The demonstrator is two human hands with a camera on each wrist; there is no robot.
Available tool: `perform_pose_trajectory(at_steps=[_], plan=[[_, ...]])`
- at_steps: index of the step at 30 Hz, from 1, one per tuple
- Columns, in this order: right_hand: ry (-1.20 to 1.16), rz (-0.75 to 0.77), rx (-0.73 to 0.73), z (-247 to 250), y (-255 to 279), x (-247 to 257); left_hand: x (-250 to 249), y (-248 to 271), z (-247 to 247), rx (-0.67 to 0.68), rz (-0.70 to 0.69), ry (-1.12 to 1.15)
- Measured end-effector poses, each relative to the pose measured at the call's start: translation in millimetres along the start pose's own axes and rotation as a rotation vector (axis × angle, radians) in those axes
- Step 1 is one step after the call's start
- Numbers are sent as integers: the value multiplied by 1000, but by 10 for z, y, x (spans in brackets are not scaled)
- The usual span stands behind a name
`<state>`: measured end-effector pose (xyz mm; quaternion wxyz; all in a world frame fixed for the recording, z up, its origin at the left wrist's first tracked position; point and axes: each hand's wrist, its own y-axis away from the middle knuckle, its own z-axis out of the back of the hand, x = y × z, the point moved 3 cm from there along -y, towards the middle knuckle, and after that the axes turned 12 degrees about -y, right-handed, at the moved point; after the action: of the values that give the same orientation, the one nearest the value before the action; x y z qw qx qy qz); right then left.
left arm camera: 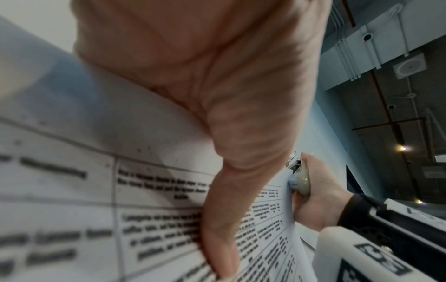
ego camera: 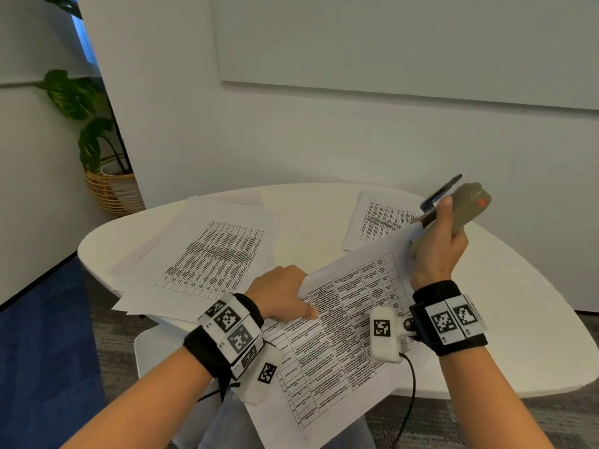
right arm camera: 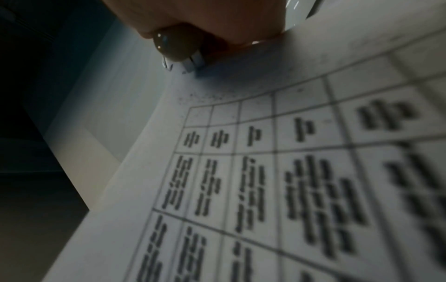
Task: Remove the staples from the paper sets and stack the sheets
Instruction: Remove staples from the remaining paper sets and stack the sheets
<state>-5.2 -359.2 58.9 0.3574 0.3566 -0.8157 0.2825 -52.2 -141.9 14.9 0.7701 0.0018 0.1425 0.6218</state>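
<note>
A printed paper set with a table of text is held up over the near edge of the white table. My left hand pinches its left edge, thumb lying on the printed face. My right hand grips a grey stapler-like tool with a red mark, its blue-black end at the set's far right corner. The left wrist view shows that tool against the paper's corner. In the right wrist view the tool's rounded end sits just above the sheet.
A loose spread of sheets lies on the table's left half. Another printed sheet lies at the far right. A potted plant in a wicker basket stands on the floor to the left. A white wall runs behind the table.
</note>
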Motion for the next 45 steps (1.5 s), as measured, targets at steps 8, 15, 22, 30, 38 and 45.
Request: perform_pose_trajectory(at_steps=[8, 15, 22, 30, 38, 45], plan=[[-27, -41, -1, -20, -68, -15, 39, -41, -77, 41, 4, 6], [145, -151, 28, 14, -245, -266, 85, -68, -124, 58, -4, 11], [821, -335, 197, 295, -666, -725, 680, 36, 380, -139, 165, 210], [1575, -414, 941, -11, -447, -939, 1150, -89, 882, -486, 267, 520], [866, -538, 914, -512, -433, -897, 989, -490, 1103, -586, 223, 868], [441, -589, 688, -562, -389, -824, 726, -809, 1080, -619, 140, 954]])
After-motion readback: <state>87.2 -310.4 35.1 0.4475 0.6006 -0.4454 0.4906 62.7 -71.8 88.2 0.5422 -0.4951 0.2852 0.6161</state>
